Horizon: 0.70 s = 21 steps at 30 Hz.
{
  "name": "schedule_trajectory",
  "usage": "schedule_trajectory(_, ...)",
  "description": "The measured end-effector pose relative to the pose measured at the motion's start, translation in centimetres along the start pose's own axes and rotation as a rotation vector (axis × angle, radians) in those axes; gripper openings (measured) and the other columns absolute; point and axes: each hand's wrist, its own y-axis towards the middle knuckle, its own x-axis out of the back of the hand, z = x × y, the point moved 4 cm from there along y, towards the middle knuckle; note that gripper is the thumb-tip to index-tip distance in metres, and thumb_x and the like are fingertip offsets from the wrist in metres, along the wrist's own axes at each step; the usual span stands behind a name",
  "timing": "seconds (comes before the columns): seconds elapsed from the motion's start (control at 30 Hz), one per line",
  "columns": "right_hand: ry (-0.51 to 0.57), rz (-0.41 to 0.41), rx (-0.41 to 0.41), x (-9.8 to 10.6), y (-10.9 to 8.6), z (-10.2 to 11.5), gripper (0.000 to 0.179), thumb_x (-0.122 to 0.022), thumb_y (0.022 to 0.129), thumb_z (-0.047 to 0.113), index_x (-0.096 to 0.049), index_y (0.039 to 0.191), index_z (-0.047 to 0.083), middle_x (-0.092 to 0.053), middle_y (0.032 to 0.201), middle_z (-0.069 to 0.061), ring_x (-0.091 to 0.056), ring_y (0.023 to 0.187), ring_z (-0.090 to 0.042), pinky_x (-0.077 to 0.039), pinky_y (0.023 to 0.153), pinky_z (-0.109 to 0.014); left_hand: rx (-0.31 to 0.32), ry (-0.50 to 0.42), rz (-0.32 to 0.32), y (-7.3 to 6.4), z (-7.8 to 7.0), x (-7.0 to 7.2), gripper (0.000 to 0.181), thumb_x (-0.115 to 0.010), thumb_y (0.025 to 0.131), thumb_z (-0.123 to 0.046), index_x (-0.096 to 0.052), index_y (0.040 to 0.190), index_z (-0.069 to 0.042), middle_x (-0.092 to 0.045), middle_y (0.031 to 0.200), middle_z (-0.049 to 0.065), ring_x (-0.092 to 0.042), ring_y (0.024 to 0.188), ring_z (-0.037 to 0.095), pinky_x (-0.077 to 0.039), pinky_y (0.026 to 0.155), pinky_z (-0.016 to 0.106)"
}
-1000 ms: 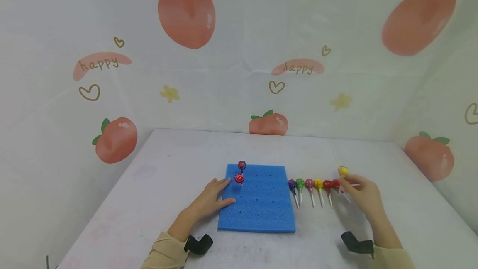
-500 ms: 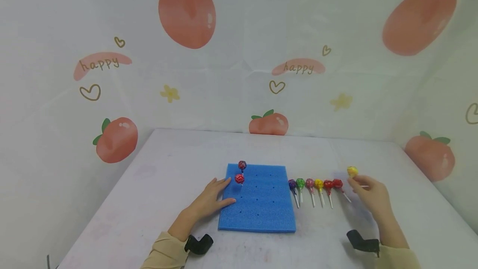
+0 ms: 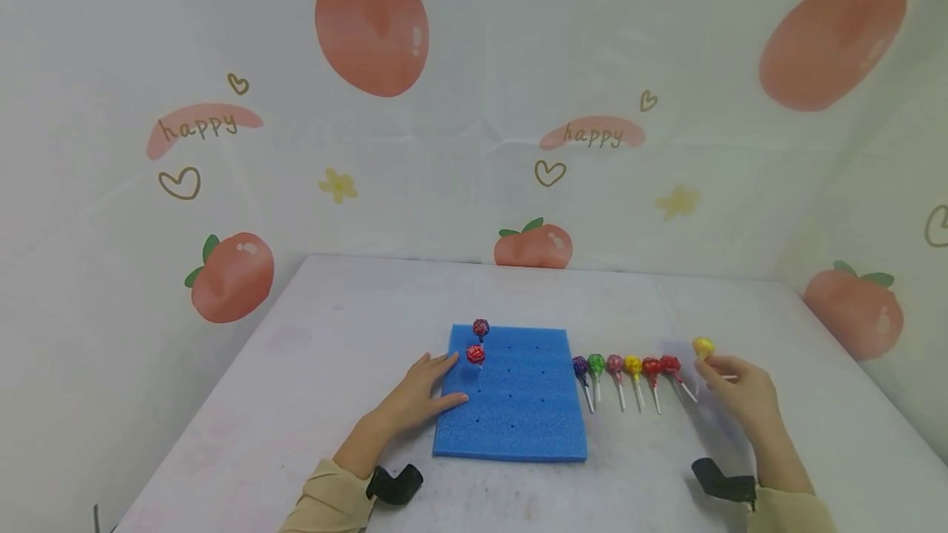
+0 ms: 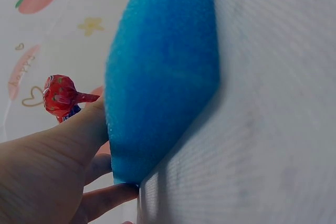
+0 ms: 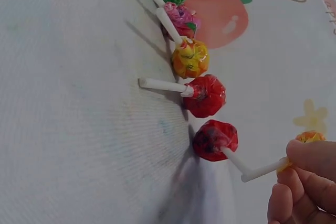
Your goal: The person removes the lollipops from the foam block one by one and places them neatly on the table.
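Observation:
In the head view my left hand (image 3: 415, 393) rests at the left edge of a blue foam board (image 3: 541, 434), its thumb and fingers extended along that side. Two wrapped lollipops stand upright in the board's far left part: a red one (image 3: 476, 354) and a darker one (image 3: 480, 326) behind it. My right hand (image 3: 744, 397) pinches a yellow lollipop (image 3: 703, 347) just below its candy, right of a row of lollipops. The right wrist view shows its white stick (image 5: 265, 170) pointing left out of the fingers. The red lollipop (image 5: 215, 140) at the row's end is closest to it.
Between board and right hand lie a purple lollipop (image 3: 580, 366), a green one (image 3: 596, 363), a pink one (image 3: 615, 363), a yellow one (image 3: 633, 364) and another red one (image 3: 651, 366). Small holes dot the board. A printed cloth (image 3: 444, 163) hangs behind the white table (image 3: 355, 303).
My right hand has moved right with the yellow lollipop, away from the row, then dipped slightly. The left hand and the board have stayed put.

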Motion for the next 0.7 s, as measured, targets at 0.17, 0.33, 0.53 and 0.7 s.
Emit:
schedule_trajectory(0.17, -0.018, 0.024, 0.02, -0.2, 0.3, -0.6, 0.054, -0.052, 0.093, 0.036, -0.055, 0.118, -0.011, -0.056, 0.119, -0.033, -0.053, 0.107, -0.048, -0.048, 0.082, -0.052, -0.002, 0.008, -0.001, 0.0, -0.1, 0.0, 0.07, -0.064, 0.086, -0.039, -0.038, 0.143, -0.007, -0.038, 0.146, 0.02, -0.02, 0.141, 0.045, -0.023, 0.11, 0.062)
schedule_trajectory(0.33, -0.021, 0.057, 0.005, -0.5, 0.4, -1.1, 0.056, -0.051, 0.093, 0.039, -0.054, 0.119, -0.011, -0.054, 0.121, -0.034, -0.051, 0.109, -0.049, -0.047, 0.084, -0.054, -0.003, 0.01, -0.002, 0.0, 0.0, 0.0, 0.07, -0.064, 0.086, -0.039, -0.038, 0.143, -0.007, -0.038, 0.146, 0.021, -0.02, 0.141, 0.045, -0.023, 0.11, 0.061)
schedule_trajectory(0.53, -0.039, 0.057, 0.019, -0.6, 0.6, -1.3, 0.052, -0.054, 0.092, 0.036, -0.056, 0.117, -0.01, -0.057, 0.119, -0.032, -0.054, 0.104, -0.046, -0.049, 0.077, -0.045, -0.007, 0.006, 0.0, 0.0, 0.0, 0.0, 0.07, -0.063, 0.086, -0.039, -0.037, 0.143, -0.006, -0.038, 0.146, 0.021, -0.02, 0.141, 0.045, -0.023, 0.11, 0.062)
schedule_trajectory(0.7, -0.032, 0.094, -0.021, -0.7, 0.6, -1.4, 0.056, -0.055, 0.091, 0.039, -0.055, 0.119, -0.01, -0.054, 0.119, -0.033, -0.053, 0.103, -0.043, -0.049, 0.072, -0.041, -0.012, 0.013, -0.003, -0.1, -0.1, 0.0, 0.07, -0.063, 0.086, -0.039, -0.038, 0.143, -0.006, -0.039, 0.145, 0.022, -0.02, 0.14, 0.045, -0.023, 0.11, 0.061)
